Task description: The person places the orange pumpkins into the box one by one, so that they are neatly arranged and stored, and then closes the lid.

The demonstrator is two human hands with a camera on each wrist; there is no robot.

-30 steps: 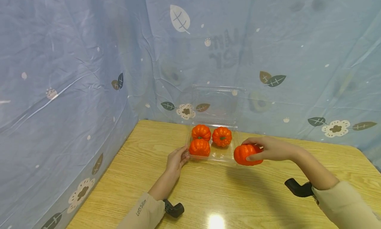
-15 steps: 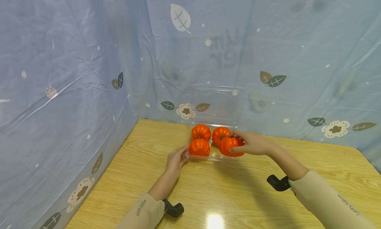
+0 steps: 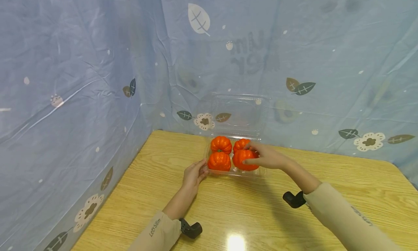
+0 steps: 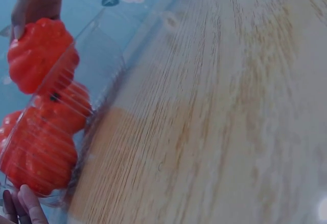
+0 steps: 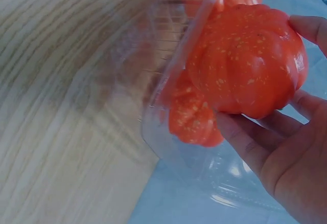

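Note:
A clear plastic clamshell box (image 3: 236, 173) stands with its lid raised against the cloth. Three orange toy pumpkins sit in it: a back-left pumpkin (image 3: 221, 144), a front-left pumpkin (image 3: 219, 161) and a back-right pumpkin (image 3: 240, 143), partly covered. My right hand (image 3: 269, 156) grips another pumpkin (image 5: 248, 60), thumb and fingers spread round its sides, above the box's front-right part. In the left wrist view, this held pumpkin (image 4: 41, 55) still rises over the box wall. My left hand (image 3: 192, 175) holds the box's front-left corner, fingertips (image 4: 31, 203) against the plastic.
The box's transparent lid (image 3: 238, 115) leans upright at the back. Blue patterned cloth (image 3: 310, 55) hangs behind and along the left of the wooden table (image 3: 222, 211). Black wrist cameras (image 3: 191, 229) sit on both forearms.
My right hand has carried the pumpkin leftward from beside the box to over its front-right part, in front of the back-right pumpkin. The left hand and the box have stayed in place.

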